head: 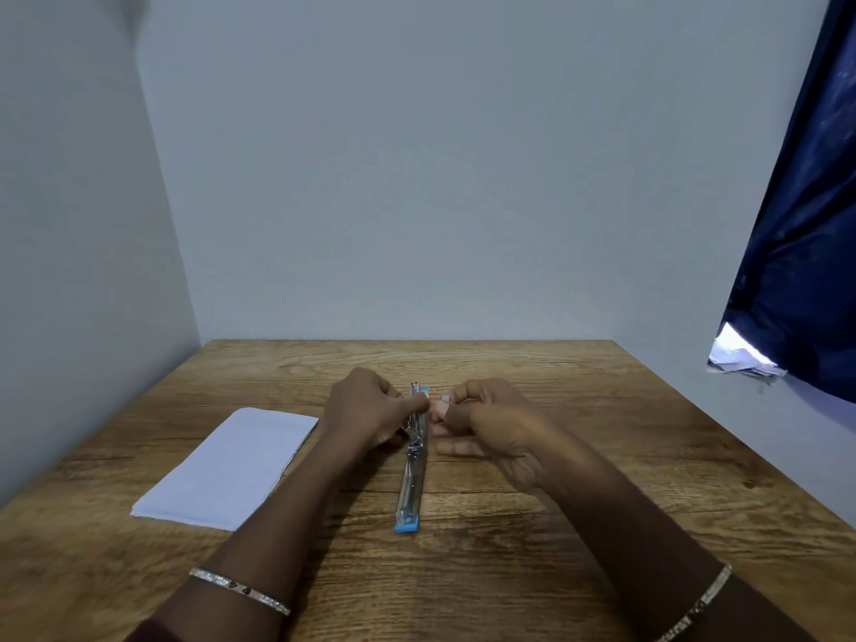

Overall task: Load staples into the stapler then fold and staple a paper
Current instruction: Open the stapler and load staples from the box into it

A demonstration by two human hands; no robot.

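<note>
A blue and silver stapler (411,479) lies flat on the wooden table (556,525), folded fully open, its long axis running away from me. My left hand (366,410) grips the stapler's far end with curled fingers. My right hand (486,419) sits just right of that end and pinches a small pale strip of staples (443,399) between thumb and forefinger. A stack of white paper (222,470) lies flat to the left of my left forearm.
Grey walls close the table at the back and on the left. A dark blue curtain (801,224) hangs at the right, with some white papers (741,356) below its edge. Bare wood shows to the right of my right arm and near the front edge.
</note>
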